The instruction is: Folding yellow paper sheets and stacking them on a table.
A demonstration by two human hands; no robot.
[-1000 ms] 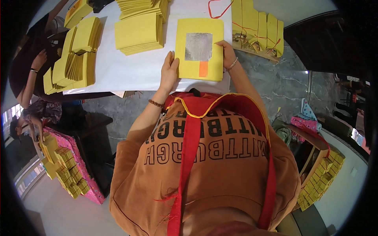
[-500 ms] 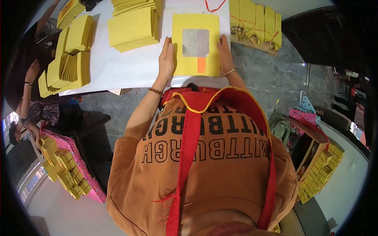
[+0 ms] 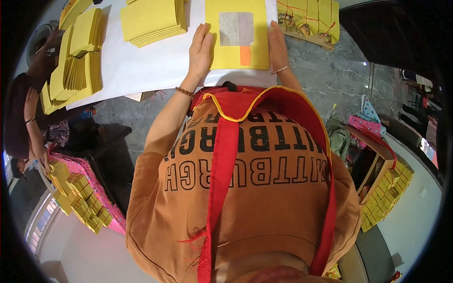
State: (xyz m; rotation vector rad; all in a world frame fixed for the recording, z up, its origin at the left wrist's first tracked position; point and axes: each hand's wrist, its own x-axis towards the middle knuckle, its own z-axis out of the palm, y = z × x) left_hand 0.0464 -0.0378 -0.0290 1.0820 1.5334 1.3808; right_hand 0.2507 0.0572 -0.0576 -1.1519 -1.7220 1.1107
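A yellow sheet of joss paper (image 3: 259,49) with a silver square and an orange strip lies at the table's near edge. How many sheets are under it I cannot tell. My left hand (image 3: 201,53) stands along its left edge, fingers stretched out and side by side. My right hand (image 3: 278,47) is on the opposite side, fingers straight, close against the right edge. Neither hand is wrapped round the paper. A thick stack of plain yellow paper (image 3: 150,23) sits farther left on the white table covering (image 3: 141,70).
Fanned yellow stacks (image 3: 75,73) line the table's left side. Yellow bundles tied with red string (image 3: 311,21) stand beyond its right edge. Another person's arm (image 3: 34,127) is at far left, near bundles on a pink cloth (image 3: 101,203). More yellow bundles (image 3: 387,198) stand at lower right.
The whole view has shifted, so table, paper and hands sit higher in the picture. The paper stays between my hands. The other person's arm at left has lowered.
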